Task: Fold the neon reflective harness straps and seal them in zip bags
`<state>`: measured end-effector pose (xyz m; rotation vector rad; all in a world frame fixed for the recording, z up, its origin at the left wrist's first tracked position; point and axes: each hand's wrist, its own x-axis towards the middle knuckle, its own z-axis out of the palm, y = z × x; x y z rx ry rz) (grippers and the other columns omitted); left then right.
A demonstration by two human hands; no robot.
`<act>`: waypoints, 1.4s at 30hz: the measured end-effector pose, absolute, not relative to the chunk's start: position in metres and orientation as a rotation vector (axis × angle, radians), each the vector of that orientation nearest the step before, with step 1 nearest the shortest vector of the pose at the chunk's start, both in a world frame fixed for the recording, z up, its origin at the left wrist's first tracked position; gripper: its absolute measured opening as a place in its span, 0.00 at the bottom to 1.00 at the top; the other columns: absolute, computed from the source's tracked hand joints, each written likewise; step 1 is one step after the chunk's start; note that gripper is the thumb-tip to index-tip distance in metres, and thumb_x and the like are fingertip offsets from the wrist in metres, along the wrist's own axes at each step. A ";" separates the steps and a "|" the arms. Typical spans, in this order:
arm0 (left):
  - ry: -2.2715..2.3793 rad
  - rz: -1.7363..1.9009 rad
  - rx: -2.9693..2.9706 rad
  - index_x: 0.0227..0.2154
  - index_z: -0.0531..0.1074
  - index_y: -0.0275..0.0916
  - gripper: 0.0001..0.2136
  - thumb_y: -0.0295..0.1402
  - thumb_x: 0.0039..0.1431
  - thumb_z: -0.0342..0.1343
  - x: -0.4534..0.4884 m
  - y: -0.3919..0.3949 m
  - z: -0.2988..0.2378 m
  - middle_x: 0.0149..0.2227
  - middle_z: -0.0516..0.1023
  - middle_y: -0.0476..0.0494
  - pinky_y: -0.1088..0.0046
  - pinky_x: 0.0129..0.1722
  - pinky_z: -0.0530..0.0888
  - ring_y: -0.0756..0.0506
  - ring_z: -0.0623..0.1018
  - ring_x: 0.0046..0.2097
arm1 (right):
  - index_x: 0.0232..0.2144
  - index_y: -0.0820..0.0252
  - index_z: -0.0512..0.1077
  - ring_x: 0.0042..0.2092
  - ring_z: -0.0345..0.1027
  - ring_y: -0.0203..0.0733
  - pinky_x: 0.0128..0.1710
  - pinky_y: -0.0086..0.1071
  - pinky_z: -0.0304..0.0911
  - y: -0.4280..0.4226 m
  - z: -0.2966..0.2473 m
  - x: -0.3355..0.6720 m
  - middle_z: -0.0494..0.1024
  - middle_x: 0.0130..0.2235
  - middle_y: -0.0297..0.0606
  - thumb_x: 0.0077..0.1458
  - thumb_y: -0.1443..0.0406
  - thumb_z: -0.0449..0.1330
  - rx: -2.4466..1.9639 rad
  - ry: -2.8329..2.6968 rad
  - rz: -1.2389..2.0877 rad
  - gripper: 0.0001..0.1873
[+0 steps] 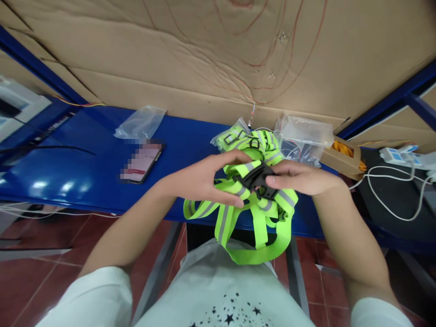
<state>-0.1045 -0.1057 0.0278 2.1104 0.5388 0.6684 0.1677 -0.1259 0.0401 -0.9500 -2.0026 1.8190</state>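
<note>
Between my hands is a bundle of fluorescent yellow-green straps with grey reflective stripes, a reflective strap vest, its loops hanging over the table's front edge. My right hand grips a black plastic buckle on the straps, thumb pressed on its face. On the other side, my left hand curves around the strap bundle, thumb below and fingers above. Its fingertips are partly hidden behind the webbing. More yellow-green strap vests lie just beyond my hands, one of them partly in a clear bag.
The blue table carries a phone and a clear plastic bag on the left. At right stand a clear plastic box, a cardboard box with orange things inside, and white cables. A cardboard panel backs the table.
</note>
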 end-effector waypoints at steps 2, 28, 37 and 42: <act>0.495 0.738 1.876 0.49 0.74 0.39 0.24 0.38 0.52 0.74 -0.098 -0.095 0.027 0.47 0.82 0.41 0.63 0.49 0.79 0.40 0.82 0.49 | 0.45 0.62 0.81 0.42 0.79 0.43 0.43 0.34 0.75 -0.121 0.044 0.166 0.85 0.42 0.44 0.61 0.45 0.65 -0.982 -1.749 1.926 0.26; 0.234 0.804 1.001 0.63 0.61 0.48 0.38 0.38 0.53 0.73 -0.116 -0.096 0.011 0.29 0.76 0.57 0.81 0.21 0.69 0.56 0.70 0.20 | 0.56 0.61 0.71 0.42 0.78 0.54 0.41 0.48 0.71 -0.131 -0.028 0.163 0.79 0.35 0.44 0.35 0.28 0.61 -0.776 -1.483 1.761 0.56; 0.351 0.929 1.061 0.72 0.45 0.51 0.46 0.38 0.60 0.69 -0.107 -0.118 0.043 0.36 0.82 0.54 0.74 0.27 0.80 0.47 0.84 0.31 | 0.58 0.57 0.72 0.52 0.77 0.55 0.51 0.43 0.73 -0.134 -0.018 0.133 0.82 0.47 0.46 0.28 0.40 0.78 -0.619 -1.566 1.971 0.56; 0.473 0.999 1.106 0.64 0.62 0.47 0.35 0.25 0.56 0.68 -0.128 -0.113 0.060 0.44 0.81 0.55 0.80 0.27 0.78 0.52 0.83 0.29 | 0.61 0.53 0.70 0.41 0.80 0.42 0.43 0.33 0.76 -0.146 -0.014 0.159 0.83 0.45 0.36 0.35 0.56 0.82 -0.580 -1.347 1.972 0.50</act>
